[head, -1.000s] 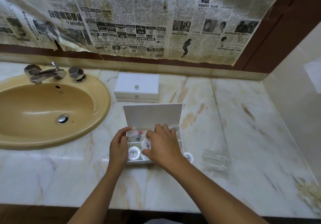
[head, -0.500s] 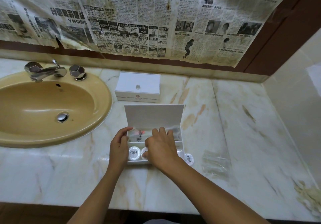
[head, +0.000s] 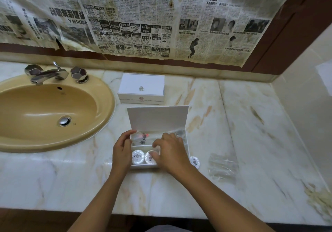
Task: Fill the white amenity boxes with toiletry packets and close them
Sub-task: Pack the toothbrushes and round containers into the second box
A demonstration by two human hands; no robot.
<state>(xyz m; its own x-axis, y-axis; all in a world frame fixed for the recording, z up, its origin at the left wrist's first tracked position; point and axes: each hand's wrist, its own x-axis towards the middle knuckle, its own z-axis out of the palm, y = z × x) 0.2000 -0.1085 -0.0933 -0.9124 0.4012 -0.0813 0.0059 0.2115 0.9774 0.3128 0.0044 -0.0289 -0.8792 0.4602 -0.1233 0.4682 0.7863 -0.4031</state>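
Marble counter [head: 233, 123], hands [head: 168, 152] over open box [head: 158, 118], sink [head: 100, 109] left

A pale marble tabletop [head: 224, 123] with tan and grey veins carries everything. A tan oval sink [head: 100, 95] is set into its left part. A closed white amenity box [head: 142, 91] sits near the back edge. Just in front of it stands an open white amenity box [head: 158, 118], lid upright. Just beside that box's right end lies a round white packet [head: 194, 161], and farther right a crumpled clear plastic wrapper [head: 223, 167].
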